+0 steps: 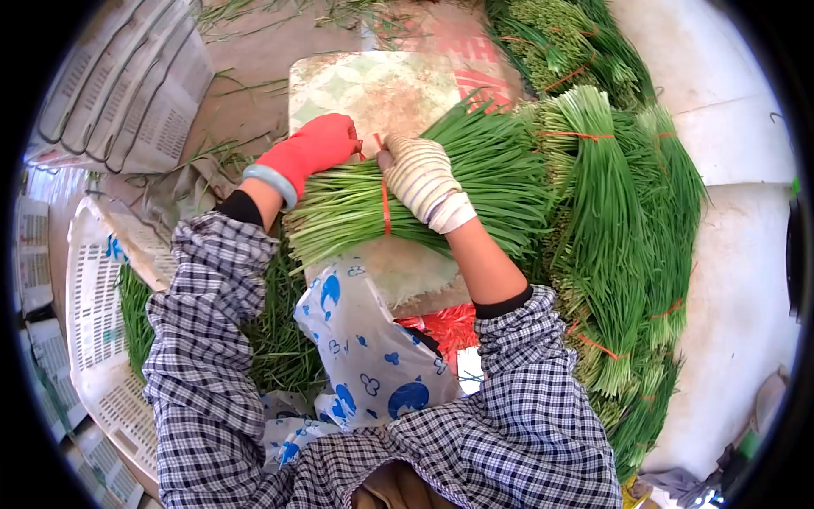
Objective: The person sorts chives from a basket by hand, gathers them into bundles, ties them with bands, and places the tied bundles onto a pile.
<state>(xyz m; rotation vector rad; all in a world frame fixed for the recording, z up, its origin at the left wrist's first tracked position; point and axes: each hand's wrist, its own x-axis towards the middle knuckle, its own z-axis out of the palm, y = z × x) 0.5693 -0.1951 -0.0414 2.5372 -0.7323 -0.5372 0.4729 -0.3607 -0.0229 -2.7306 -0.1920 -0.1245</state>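
While the left hand point(312, 153) and right hand point(420, 180) pinched the red tie point(387, 208), even tension seemed best for unbruised garlic chives point(496, 182).

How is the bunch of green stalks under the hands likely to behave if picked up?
The bunch would probably droop at its leafy end, where long, thin blades fan out. The pale stalk end looks stiffer, its stems lying fairly straight. Some stalks might slip loose, since only one red band shows across it.
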